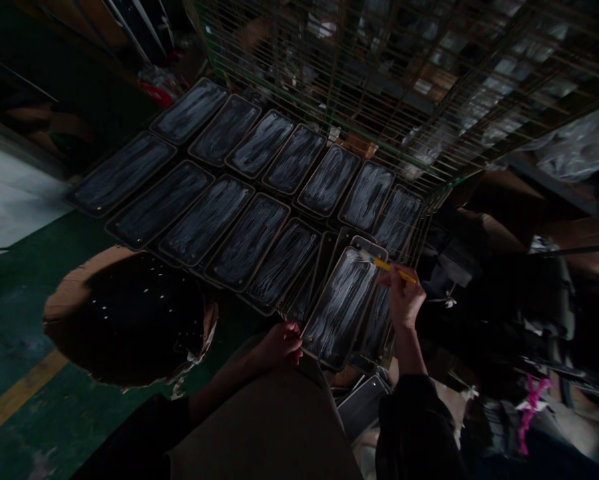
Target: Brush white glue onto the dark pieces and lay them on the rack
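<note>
My right hand [404, 297] is closed round the yellow handle of a brush [389, 267]. The brush tip touches the far end of a dark rectangular plate [336, 307] with rounded corners, streaked with a whitish coating. At the near left corner of that plate, my left hand [283, 343] grips its edge with curled fingers. The plate is tilted over other dark plates, partly hidden under it. Beyond and to the left, several similar streaked plates [246, 243] lie side by side in two rows.
A wire mesh cage [329, 87] rises behind the rows. Left of my legs stands a round dark container [144, 313] with a ragged brown rim, on the green floor [9, 293]. Dark clutter with a pink tie [529, 407] is at right. Another dark plate [362, 407] lies below.
</note>
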{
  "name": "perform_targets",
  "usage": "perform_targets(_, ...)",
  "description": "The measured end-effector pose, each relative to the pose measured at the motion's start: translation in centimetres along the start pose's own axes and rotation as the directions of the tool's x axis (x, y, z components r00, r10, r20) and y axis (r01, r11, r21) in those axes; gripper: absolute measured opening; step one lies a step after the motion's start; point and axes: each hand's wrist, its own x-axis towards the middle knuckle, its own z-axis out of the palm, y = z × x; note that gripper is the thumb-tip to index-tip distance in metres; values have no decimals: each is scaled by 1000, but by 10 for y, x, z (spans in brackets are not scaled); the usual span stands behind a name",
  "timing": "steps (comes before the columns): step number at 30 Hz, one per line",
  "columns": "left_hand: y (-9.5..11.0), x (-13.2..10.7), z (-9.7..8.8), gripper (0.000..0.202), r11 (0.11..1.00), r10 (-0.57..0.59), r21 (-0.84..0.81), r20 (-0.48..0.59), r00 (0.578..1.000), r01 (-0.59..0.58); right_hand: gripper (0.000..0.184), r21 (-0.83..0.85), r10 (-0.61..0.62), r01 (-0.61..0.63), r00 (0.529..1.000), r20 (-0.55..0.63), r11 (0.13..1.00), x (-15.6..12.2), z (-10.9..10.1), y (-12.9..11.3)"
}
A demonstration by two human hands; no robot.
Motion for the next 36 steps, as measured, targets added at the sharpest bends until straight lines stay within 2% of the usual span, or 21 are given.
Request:
perform_targets(3,-2,0,1,34,999,-3,-35,-18,1000,2,36,-64,-31,33,999,37,997,-7,-11,7)
perform_targets(5,-4,0,1,35,999,-5,-45,-18,1000,5,33,-91,-43,52,994,98,994,-21,-18,8)
perform_targets(9,-7,2,-1,36,998,13,-63,-4,1000,-14,25,-115,-46,79,963,264,990,-60,-28,-1)
perform_targets(11,-7,3,-1,37,998,14,-61,2,1000,-14,24,-109,-22,60,946,325,992,-71,-33,-8)
perform_targets(13,-5,2,-2,36,999,9,-45,13,1000,-9,24,-92,-3,31,957,291,995,-71,-36,-12)
perform_targets(16,-2,1,-2,35,1000,-10,-18,36,999,10,27,-98,-6,20,989,146,995,-61,-37,-12)
perform_targets(17,-1,1,-2,35,1000,-19,-13,45,999,19,28,-115,-12,28,991,133,993,-60,-36,-10)
perform_targets(20,-2,2,-1,37,999,-26,-24,58,998,28,27,-187,-22,67,972,233,980,-77,-33,-10)
perform_targets(23,-5,4,-1,38,999,-25,-41,59,998,28,23,-194,-6,75,941,337,978,-121,-33,-22)
perform_targets(27,-3,4,-2,36,998,-55,-35,73,996,57,21,-162,89,-27,916,391,986,-185,-32,-46)
perform_targets(30,2,3,-3,34,997,-71,-25,83,994,73,24,-109,184,-153,903,389,982,-217,-33,-57)
perform_targets(33,9,1,-3,31,997,-74,-13,78,994,76,25,-61,262,-258,894,363,964,-230,-40,-57)
perform_targets(36,14,-1,-3,27,998,-63,1,73,995,63,24,-115,322,-302,916,238,946,-223,-53,-48)
